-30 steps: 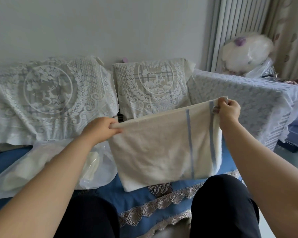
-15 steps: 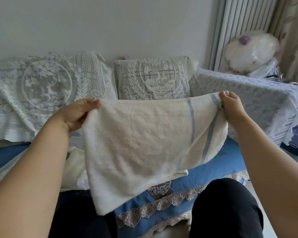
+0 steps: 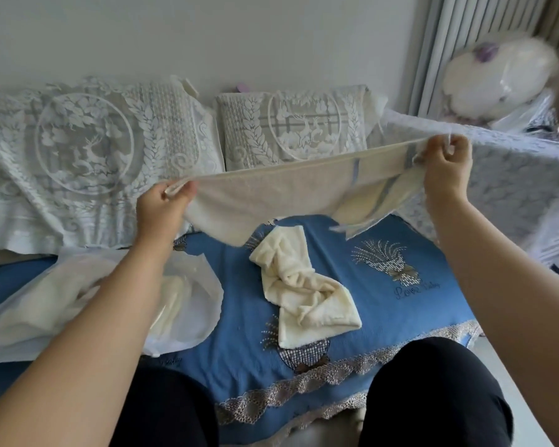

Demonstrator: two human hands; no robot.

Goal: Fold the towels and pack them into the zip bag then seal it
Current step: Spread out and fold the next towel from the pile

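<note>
Blue sofa cover (image 3: 384,317): we take this as our landmark; it spreads over the seat with a lace trim along its front edge.
Lace cushions (image 3: 88,150): we see these standing along the cover's back edge, against the wall.
Zip bag (image 3: 188,304): translucent, lying on the cover's left part, with pale folded cloth showing through it.
Striped towel (image 3: 271,195): cream with blue stripes, we hold it stretched above the cover's back half, its lower part sagging.
Loose towel (image 3: 304,295): cream, crumpled, lying on the cover's middle, right of the bag.
Left hand (image 3: 162,208): we pinch the striped towel's left corner.
Right hand (image 3: 446,169): we grip its right corner, fingers curled.
</note>
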